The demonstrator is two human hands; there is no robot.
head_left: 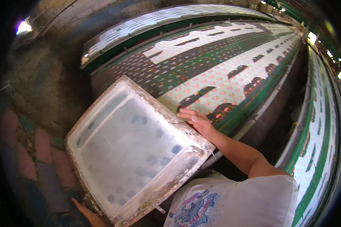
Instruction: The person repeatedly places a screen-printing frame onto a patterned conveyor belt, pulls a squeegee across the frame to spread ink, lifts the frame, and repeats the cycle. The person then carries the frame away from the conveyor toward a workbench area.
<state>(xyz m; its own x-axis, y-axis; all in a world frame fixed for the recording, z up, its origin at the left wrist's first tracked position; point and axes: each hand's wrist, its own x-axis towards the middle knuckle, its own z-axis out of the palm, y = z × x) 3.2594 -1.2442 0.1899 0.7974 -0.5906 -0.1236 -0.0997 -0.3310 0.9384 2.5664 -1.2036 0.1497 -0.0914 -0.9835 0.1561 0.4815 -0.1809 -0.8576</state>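
Observation:
I hold a screen-printing frame (121,140) tilted in front of my body. Whitish, cloudy mesh with dark round spots fills it, and its worn rim is crusted with old paint. My right hand (199,123) grips the upper right side, fingers laid over the rim. Down at the lower left, my left hand (88,215) supports the opposite edge, and part of it is hidden beneath the frame. Just past my right hand lies a long printing table (231,113) bearing white cloth (212,81) with small pink flowers and dark cut-out shapes.
A second long table (147,28) with pale patterned cloth runs along the far wall. Another table (314,151) with green and white strips curves along the right, across a dark narrow aisle (272,117). Reddish and grey paving (51,166) covers the floor at the left.

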